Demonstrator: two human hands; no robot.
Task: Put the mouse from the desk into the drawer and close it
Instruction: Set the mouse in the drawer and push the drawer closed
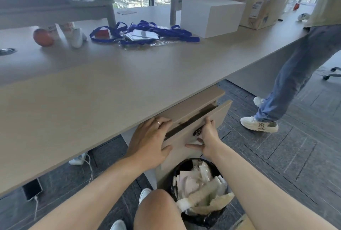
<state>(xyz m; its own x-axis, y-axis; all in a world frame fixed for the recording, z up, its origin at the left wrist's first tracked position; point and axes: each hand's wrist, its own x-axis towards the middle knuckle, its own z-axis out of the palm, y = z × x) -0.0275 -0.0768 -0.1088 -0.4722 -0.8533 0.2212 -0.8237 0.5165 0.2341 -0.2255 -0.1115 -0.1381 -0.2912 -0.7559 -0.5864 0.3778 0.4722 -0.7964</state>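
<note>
A big tan desk is seen from above, filling most of the view. Under its front edge a drawer is found, pulled out only a little, so just a thin dark gap is shown along its top. What lies inside the gap cannot be made out, and the mouse cannot be told apart anywhere, not on the desk and not in the drawer.

The drawer front is touched by both hands. The left hand is laid flat and open against the left part of the front, with the fingers spread and nothing held (a ring is worn on one finger). The right hand is pressed on the front too, beside a small round lock; its fingers are curled at the top edge, its thumb is stretched along the panel, and nothing is gripped in it.

Below the drawer a black bin full of paper scraps is set on the floor. Farther back on the desk, a white box, a pile of blue lanyards and a red apple are placed.
</note>
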